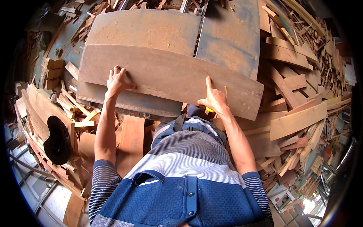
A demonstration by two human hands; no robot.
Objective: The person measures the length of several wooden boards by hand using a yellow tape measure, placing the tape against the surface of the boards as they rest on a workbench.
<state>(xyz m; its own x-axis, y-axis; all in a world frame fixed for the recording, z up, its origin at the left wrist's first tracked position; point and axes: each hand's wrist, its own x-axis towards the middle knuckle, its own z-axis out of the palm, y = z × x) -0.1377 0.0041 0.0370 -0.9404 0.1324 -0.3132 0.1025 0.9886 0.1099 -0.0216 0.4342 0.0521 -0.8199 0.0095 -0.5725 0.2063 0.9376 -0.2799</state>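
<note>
A long, wide reddish-brown board (166,72) lies across the metal table (147,30) of a saw or planer, its near edge overhanging toward me. My left hand (118,80) rests on the board's left part with fingers spread, the thumb along the near edge. Nearer the right end, my right hand (214,99) points its index finger onto the board, thumb out to the side and the other fingers curled. A small yellow thing (209,109) shows under that hand, and a thin yellow strip (225,90) stands out beside it. Its kind is mostly hidden.
Sawdust coats the table, split by a dark gap (197,34). Loose planks (298,119) and offcuts pile up on the right. More boards (38,108) lean at the left, with a black hat-like thing (57,140) on them. Stacked wood blocks (52,72) stand at far left.
</note>
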